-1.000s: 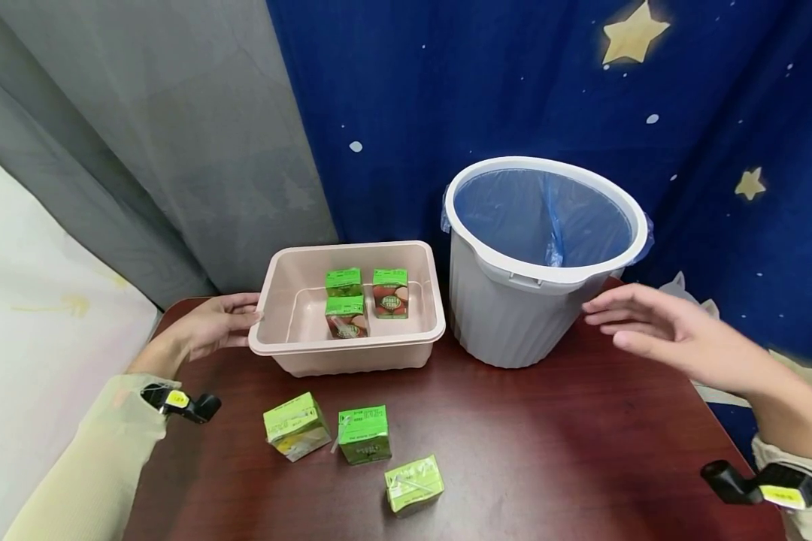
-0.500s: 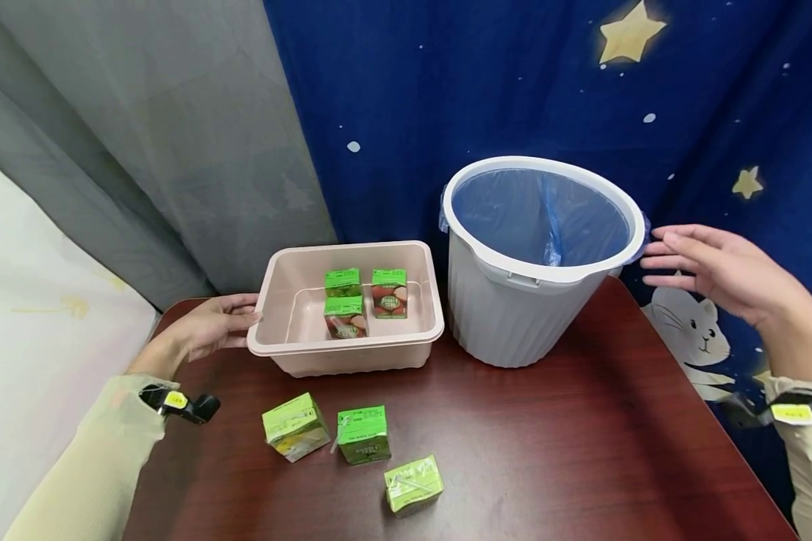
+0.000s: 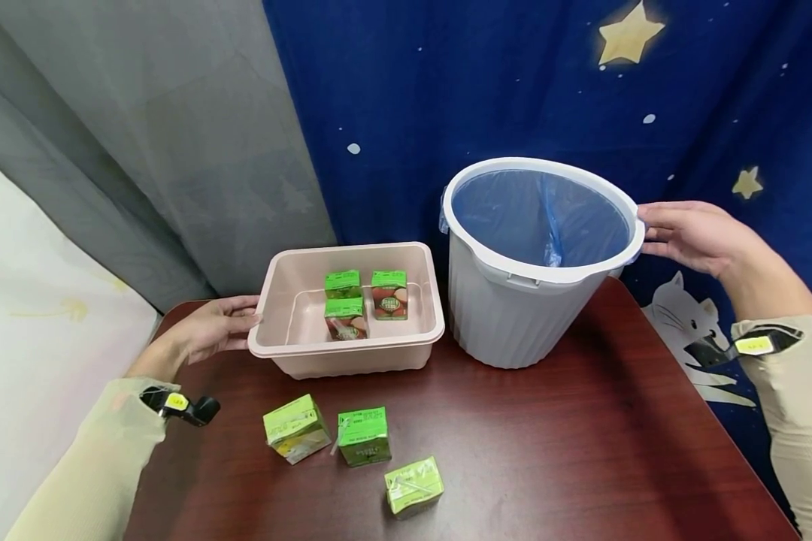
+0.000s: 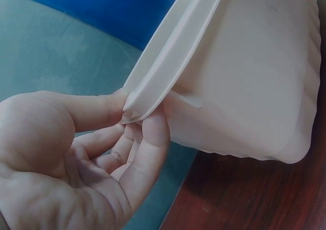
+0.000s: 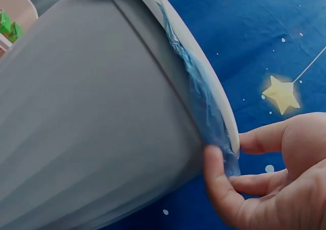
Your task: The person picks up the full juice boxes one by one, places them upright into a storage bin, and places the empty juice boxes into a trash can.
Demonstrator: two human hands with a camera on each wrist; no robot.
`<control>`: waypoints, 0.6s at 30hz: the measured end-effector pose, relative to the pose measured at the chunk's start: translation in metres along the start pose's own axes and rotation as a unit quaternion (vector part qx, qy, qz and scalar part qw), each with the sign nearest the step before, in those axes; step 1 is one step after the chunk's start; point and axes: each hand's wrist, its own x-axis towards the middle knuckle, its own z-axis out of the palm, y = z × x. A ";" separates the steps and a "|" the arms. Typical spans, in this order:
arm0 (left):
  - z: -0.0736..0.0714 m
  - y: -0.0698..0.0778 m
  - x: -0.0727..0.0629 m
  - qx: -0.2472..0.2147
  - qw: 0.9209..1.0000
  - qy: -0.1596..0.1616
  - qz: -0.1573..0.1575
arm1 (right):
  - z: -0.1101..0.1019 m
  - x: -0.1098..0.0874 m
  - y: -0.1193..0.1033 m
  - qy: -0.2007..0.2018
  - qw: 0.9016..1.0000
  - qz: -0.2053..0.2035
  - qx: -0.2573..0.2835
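At the left, my left hand (image 3: 213, 328) pinches the rim of a pale pink plastic tub (image 4: 244, 77), thumb on top and fingers curled under the lip. Two drink boxes with red fronts (image 3: 389, 295) and a green one (image 3: 342, 284) stand inside it. On the other side, my right hand (image 3: 693, 233) grips the rim of a grey trash can (image 3: 507, 323), thumb over the white edge and fingers below it. A blue bag (image 5: 206, 105) lines the can, its edge bunched under the rim by my fingers (image 5: 220, 176).
In front of the tub, three more green drink boxes stand on the dark red table (image 3: 548, 451): a left one (image 3: 297, 428), a middle one (image 3: 364, 436) and a right one (image 3: 414, 487). Grey (image 3: 162, 113) and blue star-patterned curtains (image 3: 392, 75) hang behind.
My right hand has moved from beside the trash can's side up and back to its right rim, and now grips it. The left hand, tub and boxes have stayed put.
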 end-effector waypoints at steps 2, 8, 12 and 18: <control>0.001 0.000 0.001 -0.002 1.000 -0.002 0.002 | 0.000 0.001 0.001 -0.005 1.000 -0.005 0.016; 0.002 0.002 0.003 0.002 1.000 -0.002 0.004 | -0.002 0.003 0.002 -0.011 0.999 -0.012 0.044; 0.004 0.001 0.002 0.018 1.000 0.012 0.008 | -0.002 0.005 0.001 -0.010 0.999 -0.010 0.046; 0.006 -0.003 -0.001 0.079 0.996 0.033 0.025 | 0.002 0.008 0.001 -0.003 0.999 -0.003 0.046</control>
